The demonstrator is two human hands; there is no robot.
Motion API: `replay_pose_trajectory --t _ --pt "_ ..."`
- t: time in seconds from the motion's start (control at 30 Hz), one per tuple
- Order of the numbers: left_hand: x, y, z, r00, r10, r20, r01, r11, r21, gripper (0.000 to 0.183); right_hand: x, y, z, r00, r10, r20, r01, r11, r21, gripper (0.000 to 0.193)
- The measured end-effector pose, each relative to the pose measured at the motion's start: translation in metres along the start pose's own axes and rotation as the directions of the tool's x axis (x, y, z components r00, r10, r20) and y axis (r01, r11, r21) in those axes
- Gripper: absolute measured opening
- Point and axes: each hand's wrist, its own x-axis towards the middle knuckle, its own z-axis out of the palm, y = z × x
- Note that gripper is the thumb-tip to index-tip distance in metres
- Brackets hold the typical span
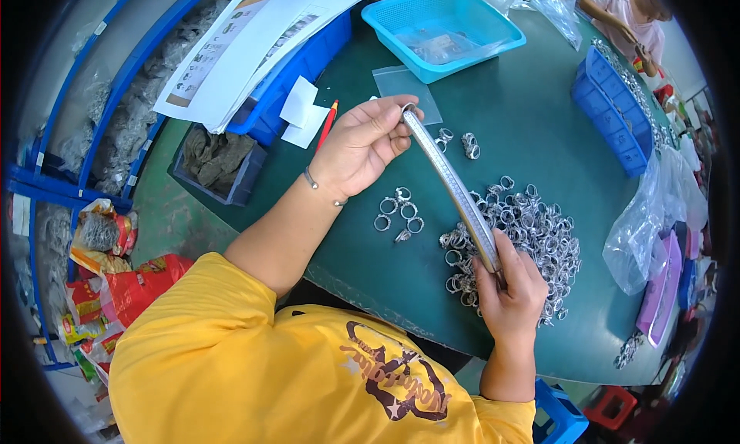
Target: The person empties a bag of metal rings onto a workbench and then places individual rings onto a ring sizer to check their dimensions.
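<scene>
Fingers of the left hand [361,142] are pinching the top end of a long metal rod [453,188], while the right hand [510,284] is clenching its lower end, so the rod is running diagonally across the middle of the frame, held above the green table [532,112]. Rings appear to be sitting packed along the rod, though they are too small to be sure. By my reading, the person is checking or loading the rod with rings; the next move is likely calling for one hand to let go and pick from the pile, keeping the rod tilted so nothing slides off.

One big pile of rings [524,236] is lying right of centre, too many to count. About six loose rings [399,213] are sitting just left of the rod, and three or so more [459,142] are lying near its top end.

Farther out, one light-blue basket [443,29] is standing at upper centre, one red pen [327,125] is lying left of the left hand, one stack of papers [247,47] is resting at upper left, and one dark-blue crate [617,109] is sitting at upper right. Another person [628,12] is working at the top right.
</scene>
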Motion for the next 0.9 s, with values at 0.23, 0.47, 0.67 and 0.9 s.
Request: replay_pose_trajectory --t 0.23,0.47,0.67,0.9 --pt "-0.001 0.000 0.003 0.999 -0.006 -0.039 0.009 0.997 0.077 0.025 0.000 0.003 0.001 1.000 0.017 0.019 -0.017 0.999 0.028 0.041" --pt "-0.013 -0.018 0.019 0.978 -0.196 0.067 0.154 0.904 0.399 0.023 0.002 0.001 0.003 1.000 0.015 0.019 -0.017 0.996 0.093 0.040" --pt "-0.015 -0.018 0.020 0.979 -0.198 0.050 0.161 0.897 0.411 0.023 0.001 0.003 0.005 1.000 0.002 0.024 -0.005 0.992 0.124 0.039" --pt "-0.015 -0.018 0.034 0.982 -0.189 -0.010 0.167 0.842 0.513 0.023 0.001 0.004 0.000 0.999 0.022 0.048 -0.028 0.991 0.128 0.038"
